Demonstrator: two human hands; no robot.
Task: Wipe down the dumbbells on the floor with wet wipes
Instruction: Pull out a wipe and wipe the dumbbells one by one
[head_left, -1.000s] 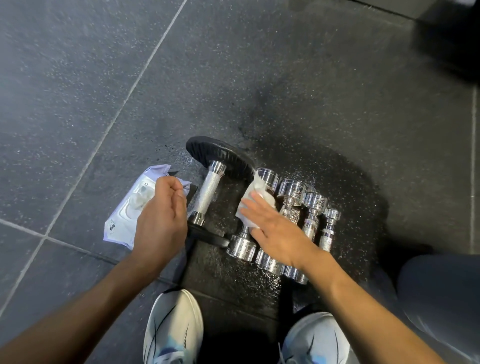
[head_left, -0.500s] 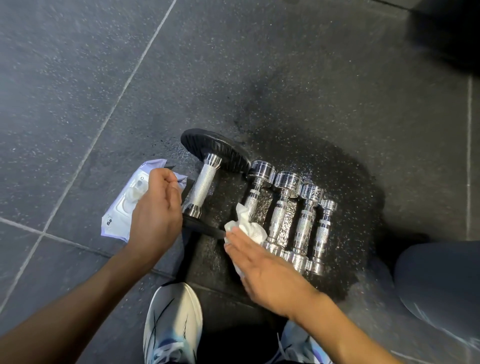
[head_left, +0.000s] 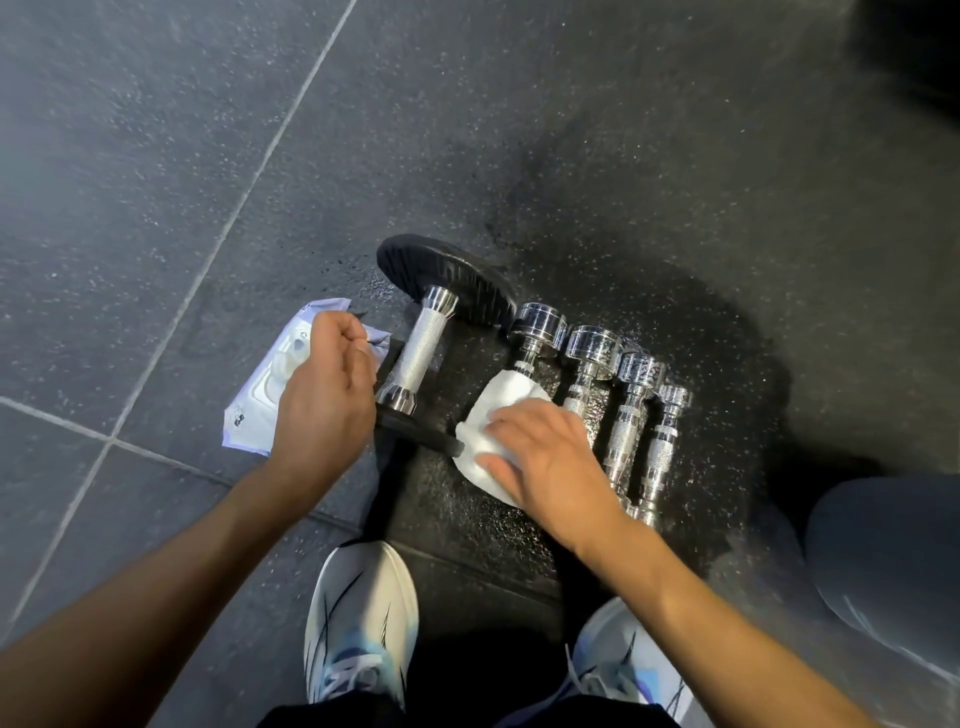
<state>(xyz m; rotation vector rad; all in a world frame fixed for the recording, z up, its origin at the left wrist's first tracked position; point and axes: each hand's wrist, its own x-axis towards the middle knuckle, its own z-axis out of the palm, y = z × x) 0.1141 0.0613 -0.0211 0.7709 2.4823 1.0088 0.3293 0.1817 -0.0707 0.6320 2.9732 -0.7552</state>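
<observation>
A gym, judging by speckled rubber floor tiles (head_left: 156, 171) and a row of chrome dumbbells (head_left: 592, 345).

Dark speckled floor (head_left: 156, 156); a black-plated dumbbell (head_left: 423, 348) lies on it; four chrome dumbbells (head_left: 592, 345) beside; a wipes pack (head_left: 260, 410) left.

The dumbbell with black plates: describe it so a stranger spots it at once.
On the dark speckled rubber floor, a row of five dumbbells lies in a wet patch. The black-plated dumbbell is leftmost, beside the pale purple wipes packet. Unlike the four small all-chrome dumbbells, it has wide black disc plates and a thicker knurled silver handle.
</observation>
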